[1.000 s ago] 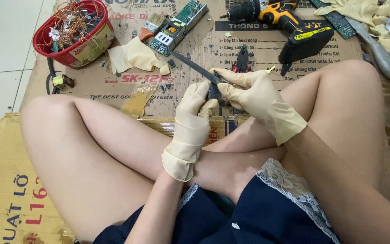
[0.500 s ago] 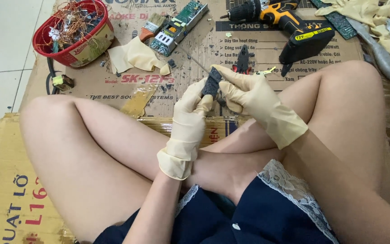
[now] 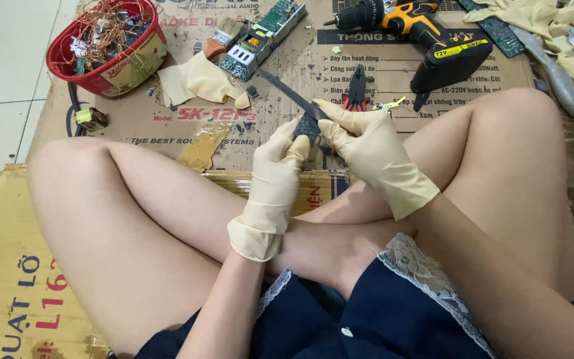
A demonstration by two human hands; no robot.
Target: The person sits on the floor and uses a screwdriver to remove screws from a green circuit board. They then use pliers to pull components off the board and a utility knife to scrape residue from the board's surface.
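While the dark part (image 3: pixel 308 126) sits pinched between both gloved hands above the crossed legs, its long blade (image 3: pixel 290 94) runs up-left; left hand (image 3: pixel 280 159) grips below, right hand (image 3: pixel 360 136) grasps beside it, both equally near.

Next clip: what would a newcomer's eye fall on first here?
Centre frame, the left hand and right hand, both in cream rubber gloves, close together on a small dark part above crossed bare legs. Top left, a red basket heaped with tangled copper wire stands on the flattened cardboard. Top right, a yellow-and-black cordless drill lies on its side, with red-handled pliers just beyond the hands.
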